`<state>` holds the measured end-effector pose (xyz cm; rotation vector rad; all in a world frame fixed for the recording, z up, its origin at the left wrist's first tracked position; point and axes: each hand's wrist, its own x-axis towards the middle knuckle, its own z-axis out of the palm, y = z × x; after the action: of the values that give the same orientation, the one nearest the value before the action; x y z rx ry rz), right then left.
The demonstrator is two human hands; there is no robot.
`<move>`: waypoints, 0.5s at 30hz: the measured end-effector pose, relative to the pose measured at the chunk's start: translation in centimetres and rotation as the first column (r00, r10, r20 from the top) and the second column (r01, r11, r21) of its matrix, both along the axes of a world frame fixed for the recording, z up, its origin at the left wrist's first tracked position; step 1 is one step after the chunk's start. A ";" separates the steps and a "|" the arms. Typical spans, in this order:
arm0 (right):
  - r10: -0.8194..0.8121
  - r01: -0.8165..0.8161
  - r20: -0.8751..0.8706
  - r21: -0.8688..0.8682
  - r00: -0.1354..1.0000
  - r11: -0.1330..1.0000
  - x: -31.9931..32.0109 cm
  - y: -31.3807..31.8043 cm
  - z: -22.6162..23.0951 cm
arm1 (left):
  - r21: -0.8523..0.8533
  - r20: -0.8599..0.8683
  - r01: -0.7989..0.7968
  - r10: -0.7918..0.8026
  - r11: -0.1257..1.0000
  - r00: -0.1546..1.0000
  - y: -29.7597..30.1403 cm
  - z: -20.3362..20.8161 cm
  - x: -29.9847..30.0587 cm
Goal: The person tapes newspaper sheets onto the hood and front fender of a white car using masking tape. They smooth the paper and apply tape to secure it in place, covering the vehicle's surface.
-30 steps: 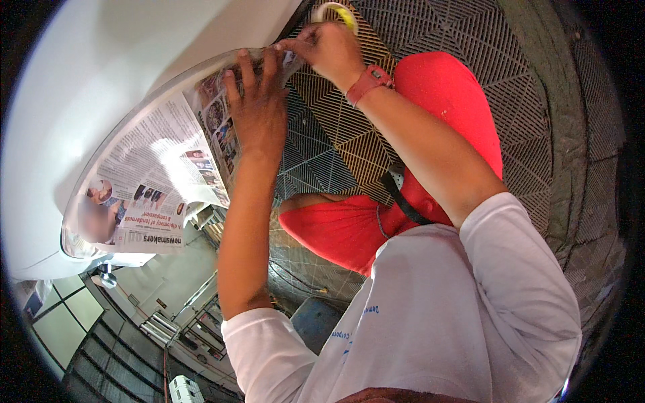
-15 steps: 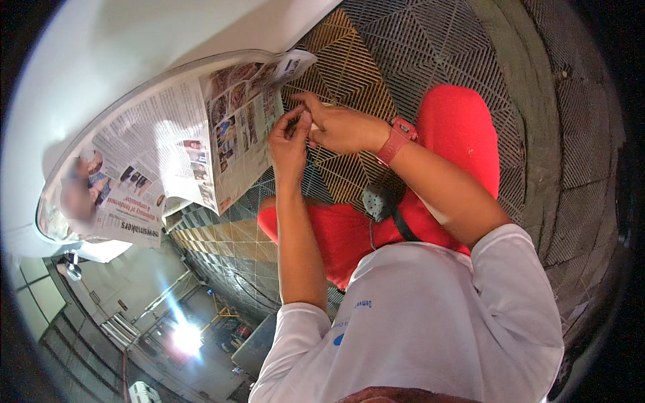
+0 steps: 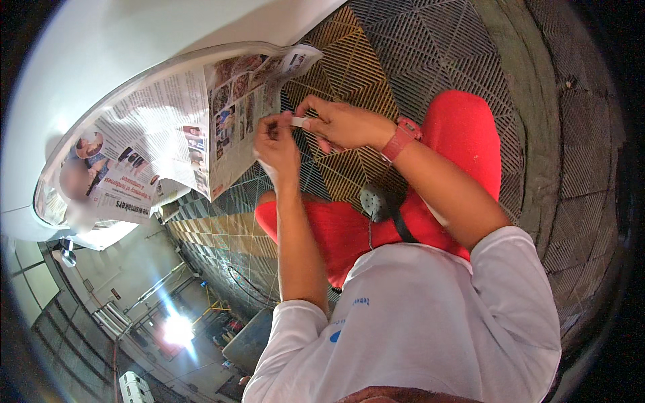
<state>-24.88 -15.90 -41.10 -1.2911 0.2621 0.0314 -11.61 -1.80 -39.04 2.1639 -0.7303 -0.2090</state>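
Observation:
My left hand (image 3: 276, 146) and my right hand (image 3: 348, 125) meet in front of me, just beside the newspaper's right edge. A short white strip (image 3: 297, 121), which looks like tape, stretches between their fingertips, pinched at both ends. The newspaper sheets (image 3: 168, 107) hang from the curved edge of a glossy white panel (image 3: 168, 33) and cover the arched opening under it. Along that curve runs a pale band (image 3: 158, 67) holding the paper's upper border. The sheets' lower edges hang loose.
I sit with red-clad legs (image 3: 463, 134) folded on ribbed floor tiles (image 3: 437, 40). A dark round perforated device (image 3: 374, 201) with a strap lies at my lap. A hose (image 3: 245, 282) curls across the floor at lower left, near a bright lamp (image 3: 178, 330).
My hands have drawn a little apart, the left moving left, and the white strip now shows between them. My view has shifted slightly.

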 end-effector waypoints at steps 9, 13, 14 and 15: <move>-0.618 0.741 0.409 -0.346 0.671 0.575 0.2 2.1 0.1 | -0.038 0.471 0.008 0.011 0.999 0.882 -2.8 1.8 0.8; -0.749 0.797 0.275 -0.152 0.603 0.585 2.4 -1.0 -2.9 | 0.005 0.438 0.103 -0.095 0.995 0.894 -5.7 2.0 -1.2; -0.749 0.801 0.288 -0.144 0.596 0.582 2.9 -1.6 -3.6 | -0.002 0.438 0.124 -0.111 0.992 0.892 -6.5 2.1 -1.5; -0.724 0.741 0.181 -0.043 0.666 0.670 3.1 -2.2 -3.6 | -0.032 0.412 0.122 -0.098 0.992 0.906 -7.1 2.2 -1.7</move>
<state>-21.79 -18.14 -44.65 -1.2092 0.6550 -0.7929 -13.27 -8.94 -36.85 2.1355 -1.0832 0.2168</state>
